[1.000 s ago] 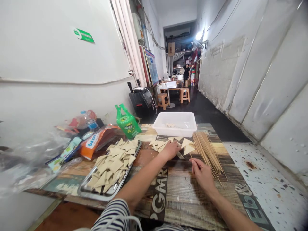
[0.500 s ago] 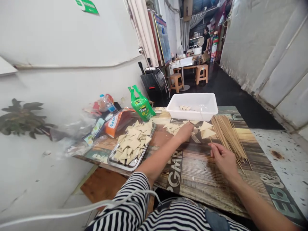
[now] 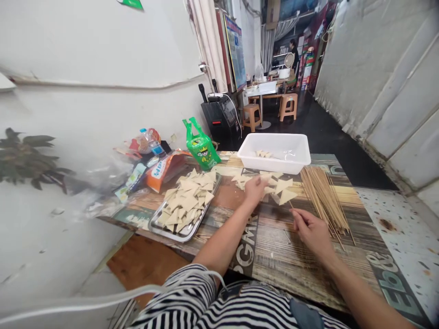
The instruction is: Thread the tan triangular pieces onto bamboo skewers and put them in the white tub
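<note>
On the tabletop (image 3: 274,256), the left hand (image 3: 254,189) presses flat on loose tofu triangles (image 3: 274,183). At 4 o'clock, right hand (image 3: 310,230) fingers pinch 1 skewer (image 3: 291,208) holding a triangle; its sharp tip could poke the left fingers.

The table (image 3: 274,256) top looks like printed wood planking, matt and weathered, with a pale speckled stone-like patch at its right end. The tray (image 3: 156,226) is shiny metal, its rim catching light. On it lie tan triangular pieces (image 3: 187,198), dry and matt, like thin tofu skin; more triangles (image 3: 283,189) lie on the table. The skewers (image 3: 324,198) are thin pale bamboo, unpolished. The tub (image 3: 274,153) is smooth white plastic with a slight sheen. The green bag (image 3: 200,148) is glossy thin plastic, the orange packet (image 3: 163,171) glossy foil-like film. The sleeve (image 3: 178,297) is soft striped knit cloth.
</note>
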{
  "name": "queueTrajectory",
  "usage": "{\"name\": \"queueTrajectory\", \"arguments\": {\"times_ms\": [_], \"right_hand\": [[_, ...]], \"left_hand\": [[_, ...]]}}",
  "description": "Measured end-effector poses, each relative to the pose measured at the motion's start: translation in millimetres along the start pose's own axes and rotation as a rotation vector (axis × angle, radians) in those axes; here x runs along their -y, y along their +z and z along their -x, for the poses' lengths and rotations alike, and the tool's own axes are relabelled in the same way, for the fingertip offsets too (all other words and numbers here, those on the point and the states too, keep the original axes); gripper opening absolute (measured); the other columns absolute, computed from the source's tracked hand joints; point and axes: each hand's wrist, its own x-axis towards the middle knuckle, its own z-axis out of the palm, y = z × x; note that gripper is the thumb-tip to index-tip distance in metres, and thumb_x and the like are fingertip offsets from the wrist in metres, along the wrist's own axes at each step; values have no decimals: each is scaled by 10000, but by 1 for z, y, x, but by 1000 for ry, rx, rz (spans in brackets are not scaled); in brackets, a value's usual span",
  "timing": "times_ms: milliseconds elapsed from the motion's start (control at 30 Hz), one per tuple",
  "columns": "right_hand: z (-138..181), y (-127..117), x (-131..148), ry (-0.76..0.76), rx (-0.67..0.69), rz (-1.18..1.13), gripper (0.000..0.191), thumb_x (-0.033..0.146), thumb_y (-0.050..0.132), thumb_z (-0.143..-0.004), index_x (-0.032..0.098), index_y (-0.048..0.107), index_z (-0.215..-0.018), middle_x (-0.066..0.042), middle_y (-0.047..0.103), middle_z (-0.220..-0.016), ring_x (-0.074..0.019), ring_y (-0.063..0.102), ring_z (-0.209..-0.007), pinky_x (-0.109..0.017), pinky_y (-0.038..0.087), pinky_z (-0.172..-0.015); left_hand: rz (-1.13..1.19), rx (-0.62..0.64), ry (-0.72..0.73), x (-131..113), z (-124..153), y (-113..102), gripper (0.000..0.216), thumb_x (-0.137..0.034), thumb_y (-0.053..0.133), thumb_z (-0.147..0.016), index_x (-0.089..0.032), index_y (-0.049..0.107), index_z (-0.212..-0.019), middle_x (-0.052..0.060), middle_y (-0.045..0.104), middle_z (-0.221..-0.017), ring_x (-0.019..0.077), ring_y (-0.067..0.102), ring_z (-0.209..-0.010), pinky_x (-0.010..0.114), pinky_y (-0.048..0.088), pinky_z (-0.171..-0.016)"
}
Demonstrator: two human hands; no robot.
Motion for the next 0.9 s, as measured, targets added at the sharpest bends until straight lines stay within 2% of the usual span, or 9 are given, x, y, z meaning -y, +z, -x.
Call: {"name": "queueTrajectory", "arguments": {"times_ms": [67, 167, 333, 500, 900], "right_hand": [[4, 3, -5, -25, 62, 21, 445, 546, 500, -820, 180, 683, -994, 17, 549, -510, -128, 481, -421, -244, 368, -411], [9, 7, -14, -41, 167, 51, 418, 511, 507, -830, 194, 669, -1049, 21, 564, -524, -117, 468, -392, -241, 371, -401], [10, 7, -15, 34, 248, -12, 438, 491, 479, -838, 155, 642, -1067, 15, 584, -579, -105, 448, -358, -246, 368, -376], [8, 6, 0, -48, 212, 62, 402, 456, 499, -802, 144, 700, -958, 6, 580, -518, -143, 525, -475, -260, 442, -493], [10, 6, -4, -76, 218, 124, 400, 442, 495, -835, 161, 714, -1018, 12, 600, -545, -149, 566, -534, -259, 485, -600]], "left_hand": [[236, -2, -143, -8, 2, -12, 22, -173, 624, -793, -154, 625, -784, 13, 652, -783, 124, 609, -688, 191, 439, -590], [500, -20, -244, -13, 4, -31, 39, -145, 640, -797, -128, 607, -807, 38, 659, -850, 56, 561, -590, 145, 419, -524], [710, -78, -394, -8, -1, -48, 36, -131, 593, -847, -97, 603, -856, 84, 664, -875, 56, 563, -580, 144, 442, -499], [776, -114, -499, -8, -4, -51, 94, -147, 585, -859, -95, 618, -930, 70, 670, -838, 67, 590, -588, 130, 448, -469], [769, -83, -469, -5, -5, -53, 165, -135, 547, -879, -58, 603, -1013, 105, 677, -796, 129, 662, -664, 189, 544, -571]]}}
